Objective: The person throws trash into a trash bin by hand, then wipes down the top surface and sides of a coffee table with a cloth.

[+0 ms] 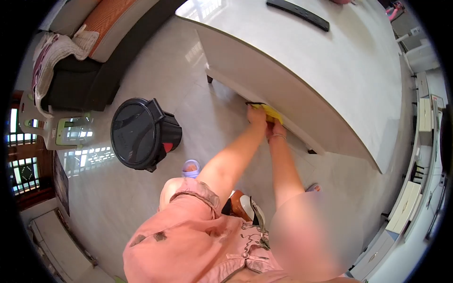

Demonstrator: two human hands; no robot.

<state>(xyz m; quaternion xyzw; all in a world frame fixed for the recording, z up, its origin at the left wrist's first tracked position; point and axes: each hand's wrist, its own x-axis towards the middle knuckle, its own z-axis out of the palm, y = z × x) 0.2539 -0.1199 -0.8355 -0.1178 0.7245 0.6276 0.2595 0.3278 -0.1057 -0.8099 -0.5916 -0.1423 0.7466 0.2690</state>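
A yellow cloth [270,112] with a dark edge is bunched at the lower side panel of a white table [358,70]. My left hand [256,114] is closed on the cloth's left part. Just to its right, my right hand [275,128] grips the lower end of the cloth, a bracelet at its wrist. Both arms reach forward and down, and the fingertips are partly hidden by the cloth and the hands themselves.
A black lidded bin [144,134] stands on the grey tiled floor [203,127] to the left. Atop the table lies a black remote control [298,14]. A sofa [89,61] is at upper left, a light plastic stool [47,125] below it. White drawers [406,205] line the right side.
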